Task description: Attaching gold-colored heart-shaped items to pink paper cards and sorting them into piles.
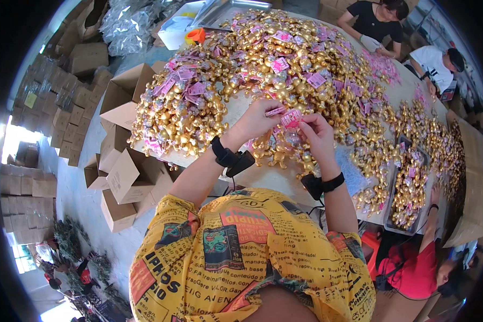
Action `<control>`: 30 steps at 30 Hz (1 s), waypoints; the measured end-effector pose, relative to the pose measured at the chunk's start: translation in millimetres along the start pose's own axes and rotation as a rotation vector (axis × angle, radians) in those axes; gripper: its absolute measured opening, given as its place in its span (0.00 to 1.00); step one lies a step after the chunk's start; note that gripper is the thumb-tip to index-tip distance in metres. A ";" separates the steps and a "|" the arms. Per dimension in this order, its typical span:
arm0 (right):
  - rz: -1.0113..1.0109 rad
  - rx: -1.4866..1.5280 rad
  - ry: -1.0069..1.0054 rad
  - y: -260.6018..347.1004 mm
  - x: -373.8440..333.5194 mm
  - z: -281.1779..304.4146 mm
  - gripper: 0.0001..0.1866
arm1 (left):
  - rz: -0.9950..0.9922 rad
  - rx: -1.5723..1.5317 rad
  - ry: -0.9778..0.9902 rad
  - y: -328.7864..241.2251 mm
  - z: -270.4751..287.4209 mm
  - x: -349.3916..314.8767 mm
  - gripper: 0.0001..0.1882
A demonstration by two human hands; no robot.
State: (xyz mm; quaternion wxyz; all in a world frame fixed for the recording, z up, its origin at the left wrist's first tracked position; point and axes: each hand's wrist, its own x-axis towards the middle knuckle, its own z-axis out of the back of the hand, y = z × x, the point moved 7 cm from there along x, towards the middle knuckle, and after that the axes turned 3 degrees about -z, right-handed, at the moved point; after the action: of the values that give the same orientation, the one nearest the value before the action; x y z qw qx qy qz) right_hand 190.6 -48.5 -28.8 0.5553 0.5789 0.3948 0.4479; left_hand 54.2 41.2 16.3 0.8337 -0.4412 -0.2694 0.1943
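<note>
Left hand (260,117): fingers grasping a pink card (275,111) over heaped gold trinkets (282,86). Just right, a pink tag (291,118), pinched by fingers of the right hand (319,135); a slack pinch could lose it in the heap. Its long axis runs roughly left-right, printed face up, though blur limits certainty.

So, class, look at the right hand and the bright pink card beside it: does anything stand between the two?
Nothing visible does: the right hand has its fingers at the right edge of the pink card. The left hand is on the card's other side; the gold pieces lie heaped beyond.
</note>
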 end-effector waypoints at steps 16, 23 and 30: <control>-0.165 0.293 0.034 -18.9 -1.6 -34.0 0.12 | 0.186 -0.486 -0.260 24.2 2.0 -32.7 0.13; -0.037 -1.286 0.202 -143.3 -16.1 -8.2 0.10 | 0.312 -0.621 -0.338 51.0 19.2 -43.3 0.09; 0.122 -1.036 0.065 -51.7 -4.3 -20.7 0.05 | 0.355 -0.215 -0.123 56.3 6.7 -49.9 0.18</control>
State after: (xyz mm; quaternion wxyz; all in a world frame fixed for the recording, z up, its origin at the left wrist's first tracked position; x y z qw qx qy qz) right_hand 171.6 -42.9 -81.0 0.7291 0.2362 0.1041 0.6338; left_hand 6.2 47.6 -41.7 0.7165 -0.5555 -0.2571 0.3347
